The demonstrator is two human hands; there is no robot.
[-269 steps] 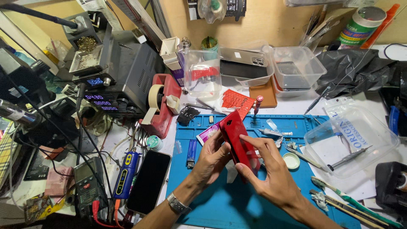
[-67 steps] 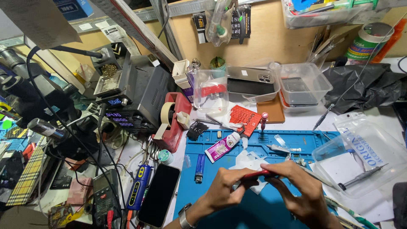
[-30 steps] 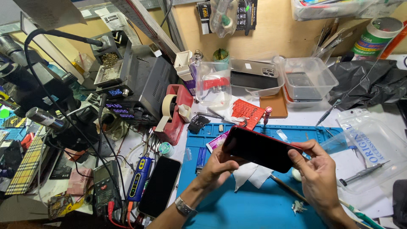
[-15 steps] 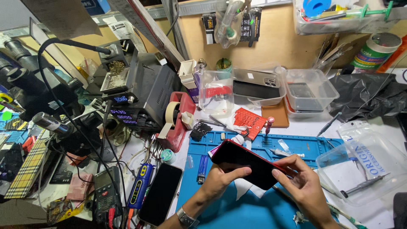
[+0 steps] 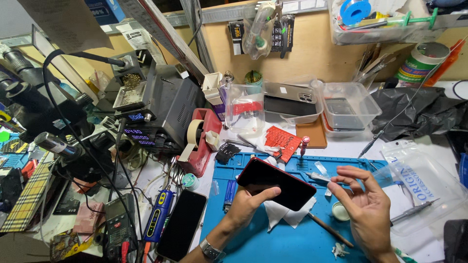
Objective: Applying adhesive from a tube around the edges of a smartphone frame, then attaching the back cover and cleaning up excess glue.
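cluttered workbench (image 5: 146,175), white top, under bright even light. plywood back wall (image 5: 312,53) behind it. blue mat (image 5: 287,243) lies at front centre. metal shelf rail (image 5: 234,12) runs along the wall top. dark microscope stand (image 5: 29,92) stands at far left.

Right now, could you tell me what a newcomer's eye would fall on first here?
Probably the red-edged phone, dark screen up, held by the left hand over the blue work mat at centre. Beside it the right hand hovers empty, fingers pinched. To the left stands a black soldering station with lit blue displays.
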